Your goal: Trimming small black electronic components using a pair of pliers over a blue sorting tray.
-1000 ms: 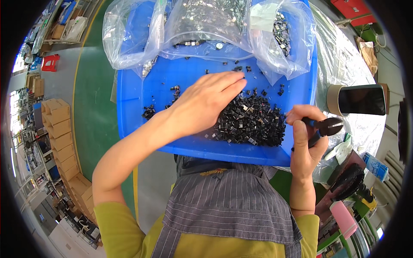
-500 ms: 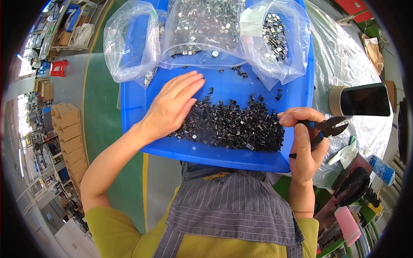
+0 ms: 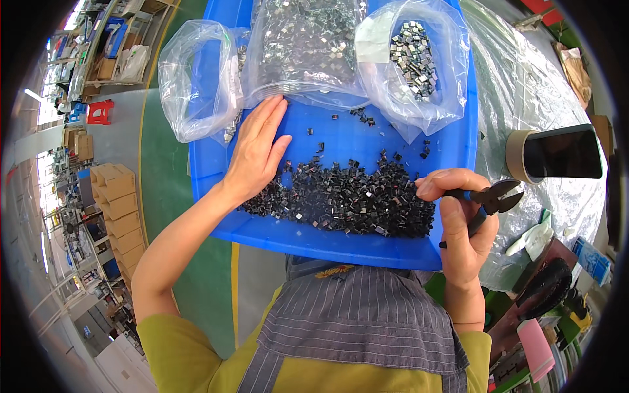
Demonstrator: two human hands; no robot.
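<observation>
My left hand [image 3: 255,152] lies over the left end of a heap of small black parts [image 3: 347,196], its fingers stretched out and pointing away. Their tips reach the near edge of a large clear bag [image 3: 308,52] filled with small dark and silvery pieces. At the heap's right side, my right hand [image 3: 458,213] is wrapped round a pair of diagonal cutters [image 3: 495,196] with black jaws and blue-and-black handles. The cutters' jaws point right and stand apart. All of the parts lie in a blue plastic tray [image 3: 314,252].
Open clear bags stand either side: the left bag [image 3: 196,78] and the right bag [image 3: 445,85] holding silvery pieces. Right of the tray, a phone [image 3: 565,152] leans on a tape roll [image 3: 517,156]; a white glove [image 3: 532,239] lies nearer. Stacked cardboard boxes [image 3: 118,209] stand at left.
My left hand has moved left and away from me, toward the large bag's edge, with its fingers now pointing farther forward. The right hand still holds the cutters in nearly the same place.
</observation>
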